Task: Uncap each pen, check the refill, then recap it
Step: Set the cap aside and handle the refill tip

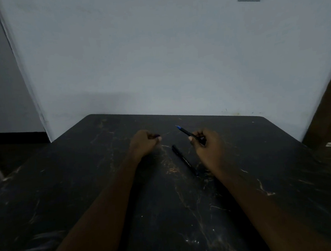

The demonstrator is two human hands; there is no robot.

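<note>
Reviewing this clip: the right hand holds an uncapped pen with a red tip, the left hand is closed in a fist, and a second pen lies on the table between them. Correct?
Not quite. In the head view the uncapped pen in the right hand has a blue tip, not red. The rest stands: the left hand is closed, and the second pen lies on the table between them.

I'm seeing a dim, underexposed frame with a bluish cast. The wall (176,56) is the brightest area; the table (87,188) below it reads nearly black. A soft shadow lies on the wall just above the table. Wide-angle bending shows at the edges, and detail is soft.
</note>
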